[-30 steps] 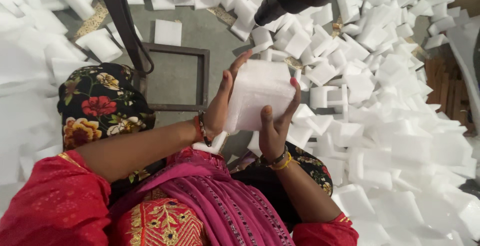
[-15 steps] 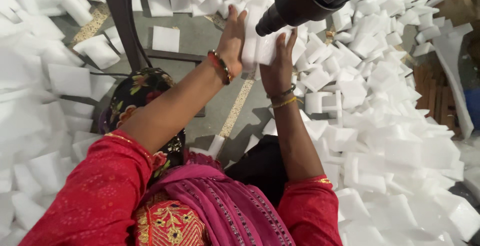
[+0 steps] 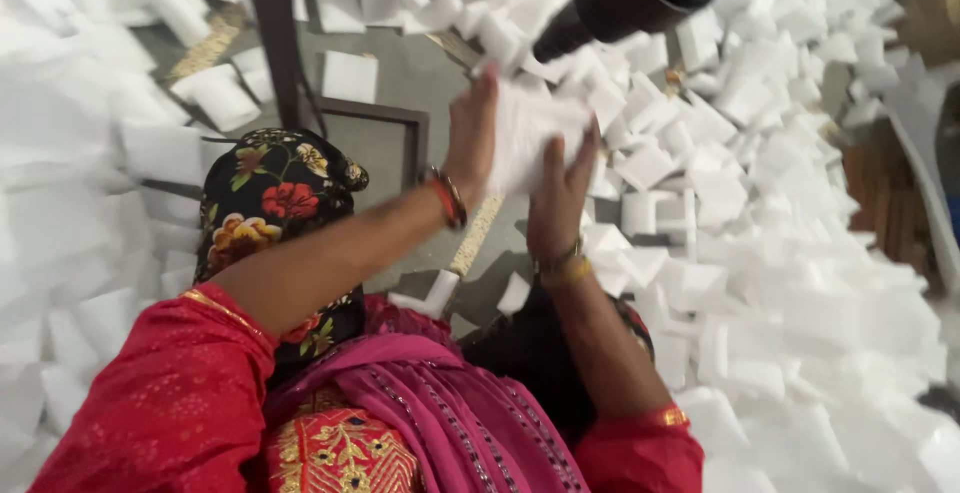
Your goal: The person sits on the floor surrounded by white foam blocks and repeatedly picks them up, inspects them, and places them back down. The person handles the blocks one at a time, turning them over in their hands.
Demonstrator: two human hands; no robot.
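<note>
Both hands, left (image 3: 472,138) and right (image 3: 560,193), clamp a foam block (image 3: 530,128); pressed unevenly near the black nozzle (image 3: 610,3), it may slip.

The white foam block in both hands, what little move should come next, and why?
Probably a small push of the white foam block further up toward the dark machine part. The left hand and right hand hold it from both sides, and its top edge is just below that part.

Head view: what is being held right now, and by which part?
A white rectangular foam block, pressed between both hands: left hand flat on its left face, right hand on its lower right edge. It is blurred, so finer grip detail cannot be told.
</note>
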